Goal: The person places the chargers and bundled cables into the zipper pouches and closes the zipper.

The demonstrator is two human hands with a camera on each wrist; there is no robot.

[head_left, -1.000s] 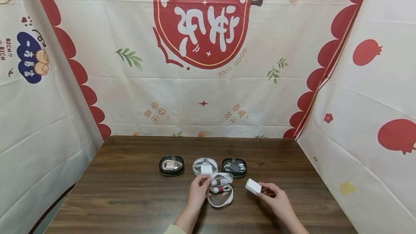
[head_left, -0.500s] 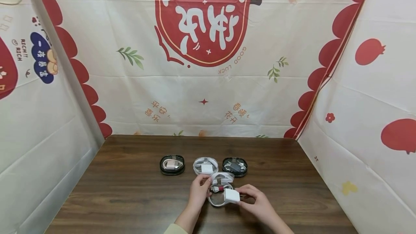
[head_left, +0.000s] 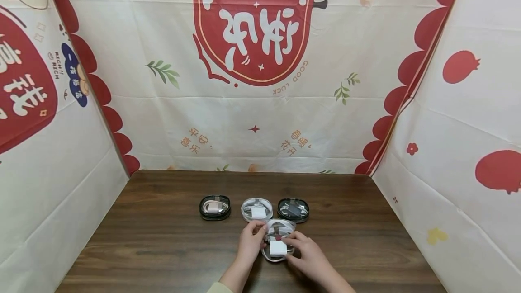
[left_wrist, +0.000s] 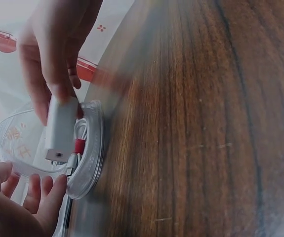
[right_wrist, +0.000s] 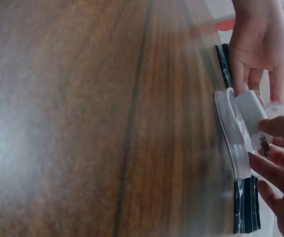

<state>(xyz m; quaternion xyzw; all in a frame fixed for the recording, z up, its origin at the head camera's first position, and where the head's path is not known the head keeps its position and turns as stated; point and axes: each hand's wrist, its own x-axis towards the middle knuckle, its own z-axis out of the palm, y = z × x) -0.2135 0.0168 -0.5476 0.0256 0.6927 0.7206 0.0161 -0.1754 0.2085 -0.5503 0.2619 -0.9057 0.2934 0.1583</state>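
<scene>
My right hand (head_left: pixel 310 257) pinches a white charger plug (head_left: pixel 278 248), with its metal prongs pointing toward the palm. The plug is over the lower half of an opened clear pouch with white trim (left_wrist: pixel 98 148). Inside the pouch lies a folded white cable (left_wrist: pixel 81 129) bound by a red tie (left_wrist: pixel 79 146). On the pouch's left side, my left hand (head_left: pixel 249 242) grips the edge with thumb and fingers. In the right wrist view, the plug (right_wrist: pixel 251 111) is partly hidden by fingers. Whether it touches the pouch floor, I cannot tell.
Just behind the opened pouch stands a closed white-trimmed pouch (head_left: pixel 257 210) holding a plug and cable. Two black-trimmed pouches, one at the right (head_left: pixel 293 210) and one farther left (head_left: pixel 215 207), are near it. Everything rests on a brown wooden table (head_left: pixel 163 248) between printed cloth walls.
My right hand has carried the charger plug leftward from beside the pouch to over its lower half. My left hand keeps its grip on the pouch edge.
</scene>
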